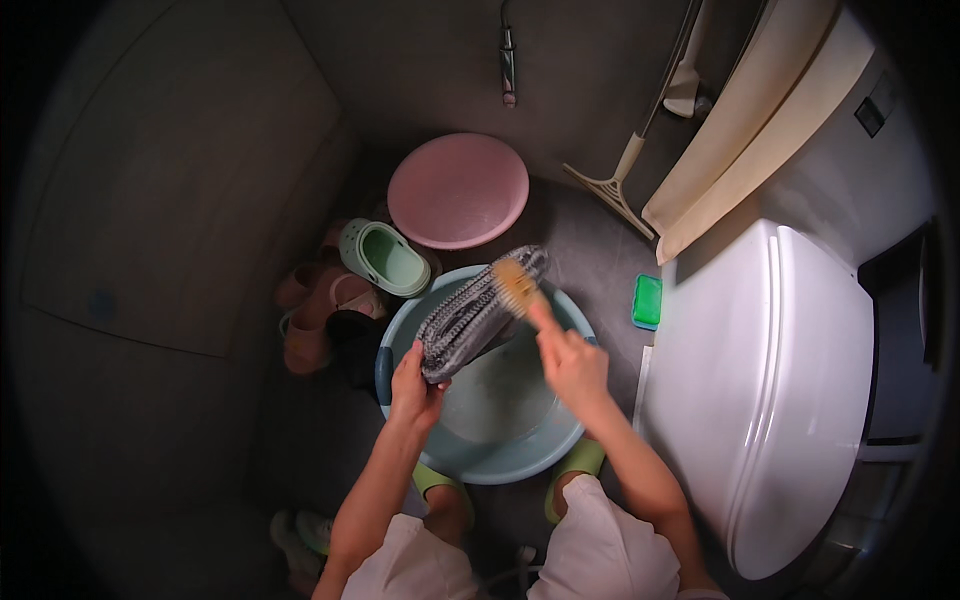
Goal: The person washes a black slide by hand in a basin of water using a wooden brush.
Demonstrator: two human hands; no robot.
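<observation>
Gripping grey shoe (478, 315) — left hand (413, 388); brush (517, 285) — right hand (572, 365).

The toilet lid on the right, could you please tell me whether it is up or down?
Down: the white toilet lid lies flat over the bowl, its smooth top facing the camera.

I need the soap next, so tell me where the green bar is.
In the head view, the green soap bar lies on the floor right of the blue basin, beside the white toilet and below the squeegee.
</observation>
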